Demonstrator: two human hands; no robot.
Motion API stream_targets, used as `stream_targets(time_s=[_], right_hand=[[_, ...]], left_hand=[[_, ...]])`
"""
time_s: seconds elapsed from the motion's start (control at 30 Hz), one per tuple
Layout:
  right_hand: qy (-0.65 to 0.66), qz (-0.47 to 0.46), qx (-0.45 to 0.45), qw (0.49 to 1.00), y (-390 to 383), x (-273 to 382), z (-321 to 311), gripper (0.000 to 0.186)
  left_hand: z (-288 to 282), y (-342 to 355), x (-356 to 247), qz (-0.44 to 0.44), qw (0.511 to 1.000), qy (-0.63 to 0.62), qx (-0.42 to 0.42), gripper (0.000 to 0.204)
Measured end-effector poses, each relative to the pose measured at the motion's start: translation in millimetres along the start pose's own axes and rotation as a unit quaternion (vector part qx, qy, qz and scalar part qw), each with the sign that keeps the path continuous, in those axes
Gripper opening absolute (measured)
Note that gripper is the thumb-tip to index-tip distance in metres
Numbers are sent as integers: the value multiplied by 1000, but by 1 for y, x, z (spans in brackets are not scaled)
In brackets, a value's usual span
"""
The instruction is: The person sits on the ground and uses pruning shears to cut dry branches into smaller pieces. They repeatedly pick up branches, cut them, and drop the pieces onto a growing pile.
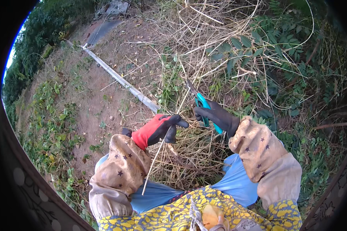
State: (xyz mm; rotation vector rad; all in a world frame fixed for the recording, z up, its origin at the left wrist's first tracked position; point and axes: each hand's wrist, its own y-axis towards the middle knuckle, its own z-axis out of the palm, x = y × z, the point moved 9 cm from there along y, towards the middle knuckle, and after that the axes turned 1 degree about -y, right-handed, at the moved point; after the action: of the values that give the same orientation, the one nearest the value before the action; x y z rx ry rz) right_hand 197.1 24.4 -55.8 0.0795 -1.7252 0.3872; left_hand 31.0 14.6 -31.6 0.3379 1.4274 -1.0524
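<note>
My left hand [158, 130], in a red and black glove, is closed around a thin dry stem [154, 163] that slants down toward my lap. Its upper part runs up past the fingers toward the cutters. In a black glove, my right hand [216, 115] grips teal-handled pruning shears [202, 103]. Their dark blades [191, 87] point up and to the left, near thin stalks; whether they touch one is too fine to tell. Between and below my hands lies a heap of dry stems [189, 154], close in front of my knees.
A long pale pole [121, 80] lies on bare soil to the left, reaching toward a dark flat sheet [102, 31]. Tangled dry vines [208, 34] spread ahead. Leafy green plants [254, 50] crowd the right side, and low weeds [46, 127] grow at the left.
</note>
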Motion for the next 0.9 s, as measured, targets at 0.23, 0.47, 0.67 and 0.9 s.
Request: stream_targets(time_s=[0.23,0.47,0.67,0.9], right_hand=[[43,9,2,999,-3,25,3,33],[-14,52,59,997,-11,9,22,48],[-81,61,83,991,-18,6,30,46],[-117,61,52,990,-29,7,28,53]], left_hand=[[-13,10,6,8,1000,-24,-5,48],[-27,15,-8,69,990,-119,39,48],[-31,15,-11,86,992,91,19,39],[-32,10,18,-21,999,-3,28,43]])
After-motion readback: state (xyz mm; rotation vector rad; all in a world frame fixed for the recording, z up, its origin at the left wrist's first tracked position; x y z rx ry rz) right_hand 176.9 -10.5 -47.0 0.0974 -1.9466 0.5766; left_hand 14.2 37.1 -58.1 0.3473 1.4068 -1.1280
